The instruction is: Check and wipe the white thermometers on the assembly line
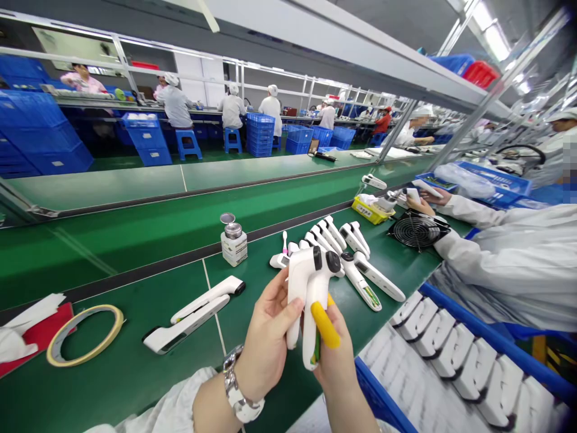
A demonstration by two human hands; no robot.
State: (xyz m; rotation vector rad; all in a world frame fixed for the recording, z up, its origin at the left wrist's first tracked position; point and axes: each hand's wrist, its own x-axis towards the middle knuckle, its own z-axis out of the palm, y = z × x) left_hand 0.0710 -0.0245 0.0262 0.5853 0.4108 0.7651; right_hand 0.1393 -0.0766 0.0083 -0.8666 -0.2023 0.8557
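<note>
Two white handheld devices (pixel 311 288) with black round ends are held upright side by side above the green bench. My left hand (pixel 268 337), with a metal watch at the wrist, grips the left one from the side. My right hand (pixel 336 355) holds the right one from below, a yellow cot on one finger pressed against its body. Behind them a row of several similar white devices (pixel 347 246) lies on the bench. Two more white devices (pixel 198 313) lie to the left of my hands.
A roll of tape (pixel 85 334) and a red pad lie at the left. A small white bottle (pixel 233 240) stands mid-bench. A blue tray (pixel 455 361) of white parts sits at the lower right. A co-worker's sleeve (pixel 496 258), a black fan (pixel 417 230) and a yellow box (pixel 369 210) are at the right.
</note>
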